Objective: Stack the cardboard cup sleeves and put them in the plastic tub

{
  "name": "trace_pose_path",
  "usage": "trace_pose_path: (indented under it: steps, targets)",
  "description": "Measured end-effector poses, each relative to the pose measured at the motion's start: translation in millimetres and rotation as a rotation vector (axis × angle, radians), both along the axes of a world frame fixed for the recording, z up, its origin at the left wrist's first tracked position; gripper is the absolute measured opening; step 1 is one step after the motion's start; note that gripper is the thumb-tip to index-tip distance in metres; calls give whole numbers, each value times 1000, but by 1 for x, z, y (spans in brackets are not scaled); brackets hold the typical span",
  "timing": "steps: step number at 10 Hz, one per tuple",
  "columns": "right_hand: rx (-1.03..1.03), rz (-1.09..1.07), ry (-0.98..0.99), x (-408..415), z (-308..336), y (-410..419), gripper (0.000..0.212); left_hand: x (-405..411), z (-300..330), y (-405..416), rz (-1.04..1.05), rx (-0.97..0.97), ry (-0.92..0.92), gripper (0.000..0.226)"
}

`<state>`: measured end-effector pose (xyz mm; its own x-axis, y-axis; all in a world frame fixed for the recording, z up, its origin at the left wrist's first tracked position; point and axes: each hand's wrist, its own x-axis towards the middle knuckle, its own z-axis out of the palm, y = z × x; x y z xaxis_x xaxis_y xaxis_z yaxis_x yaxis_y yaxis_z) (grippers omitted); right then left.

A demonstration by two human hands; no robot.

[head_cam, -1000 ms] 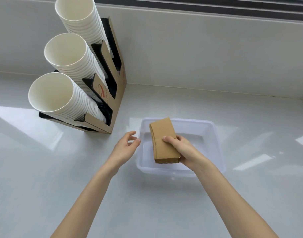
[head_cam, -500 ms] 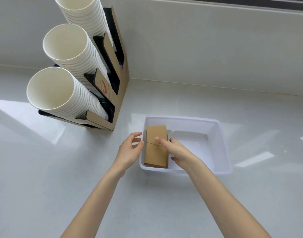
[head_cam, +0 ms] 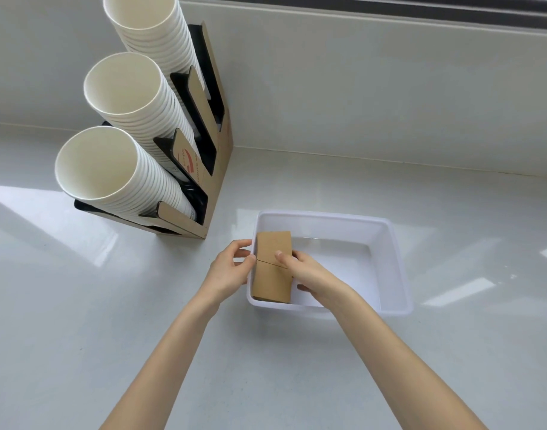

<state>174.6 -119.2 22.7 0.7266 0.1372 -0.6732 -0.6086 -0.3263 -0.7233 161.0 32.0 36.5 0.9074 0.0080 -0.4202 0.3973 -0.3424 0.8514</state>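
Note:
A flat stack of brown cardboard cup sleeves (head_cam: 271, 276) lies inside the white plastic tub (head_cam: 394, 259), against its left wall. My right hand (head_cam: 308, 274) rests on the stack's right side, thumb on top and fingers down inside the tub beside it. My left hand (head_cam: 228, 268) is outside the tub at the left rim, thumb and fingertips touching the rim and the left edge of the stack.
A cardboard cup dispenser (head_cam: 213, 169) with three slanted stacks of white paper cups (head_cam: 123, 169) stands at the back left on the white counter. A pale wall (head_cam: 359, 88) runs along the back. The right half of the tub holds nothing.
The stack went from held above the tub's front left corner down into the tub against its left wall. My left hand came in to the rim and touches the stack's edge.

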Motion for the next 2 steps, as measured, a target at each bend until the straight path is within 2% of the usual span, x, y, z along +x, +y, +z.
trace_pose_path:
  steps: [2]
  targets:
    - [-263, 67, -137, -10, 26, -19, 70, 1, 11, -5, -108, 254, -56, 51]
